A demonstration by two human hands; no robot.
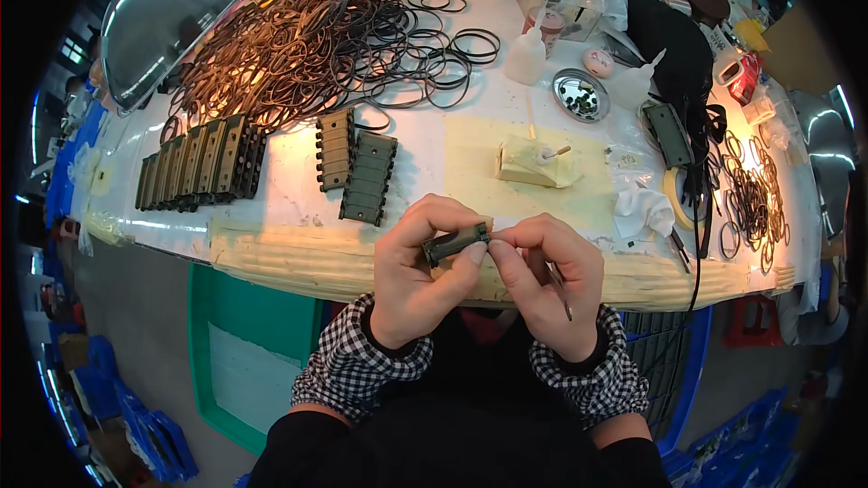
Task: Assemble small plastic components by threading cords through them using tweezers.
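My left hand [407, 289] grips a dark green ribbed block [452, 245] between thumb and fingers, above the near table edge. At the block's right end my right hand [556, 285] pinches with thumb and forefinger; whatever small piece sits there is too small to make out. A thin metal tool [565, 294], perhaps tweezers, is tucked in the right hand's other fingers. Beyond my left hand lie a green block [369, 178] and a browner-looking one [335, 149], side by side. Farther left, several similar blocks [194, 165] stand in a row.
A large heap of dark rubber rings [298, 45] covers the back left. Behind my right hand are a pale yellow block [533, 165], a white squeeze bottle [526, 59] and a round metal dish [559, 86] with small dark pieces. A green tray [203, 343] sits below the table edge.
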